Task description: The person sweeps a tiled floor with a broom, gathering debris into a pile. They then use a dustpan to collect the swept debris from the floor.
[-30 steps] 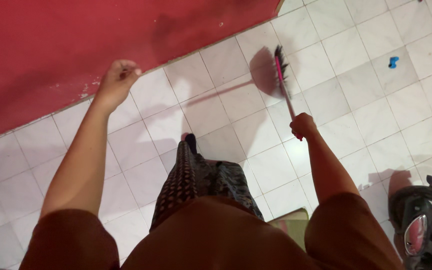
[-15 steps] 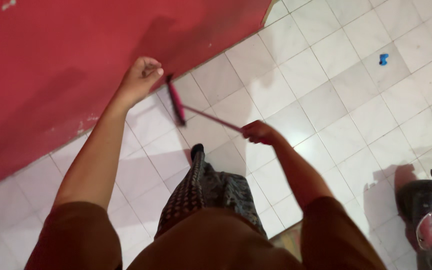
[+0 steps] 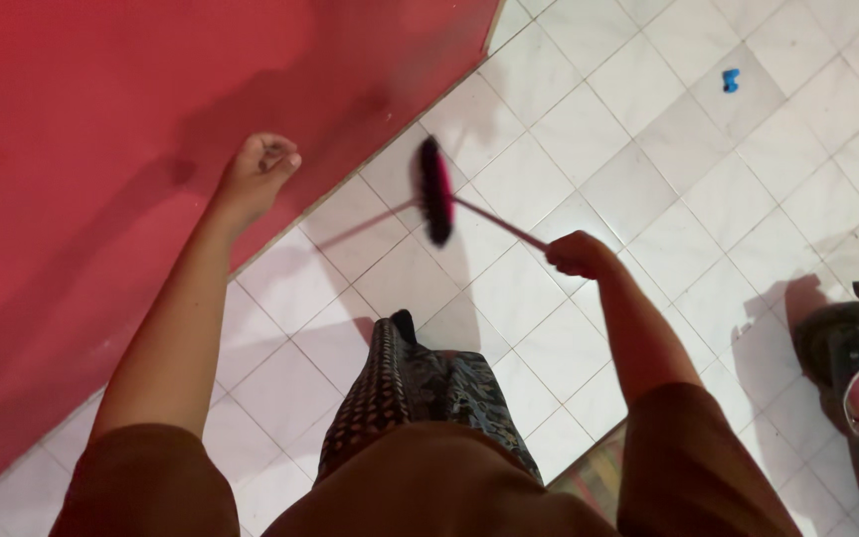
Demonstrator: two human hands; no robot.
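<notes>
- Since half a second ago the broom head (image 3: 435, 189) has swung away from the foot of the red wall (image 3: 101, 149) and out over the white tiled floor (image 3: 648, 199); it now sits one tile clear of the wall's lower edge, blurred with motion.
- Nearest the body, the right hand (image 3: 577, 254) is clamped in a fist around the thin pink handle (image 3: 497, 223), fingers fully closed on it.
- To sweep well from this hold, I judge the bristles should stay low on the tiles and the strokes short, drawn away from the wall edge so dust gathers on open floor.
- From the fist, the broom's long axis runs up and to the left towards the wall, the head set crosswise at its far end.
- Farther out, the left hand (image 3: 258, 169) hangs against the wall, fingers loosely curled together, holding nothing.
- Farthest off, a small blue object (image 3: 731, 80) lies near the floor's upper right corner.
</notes>
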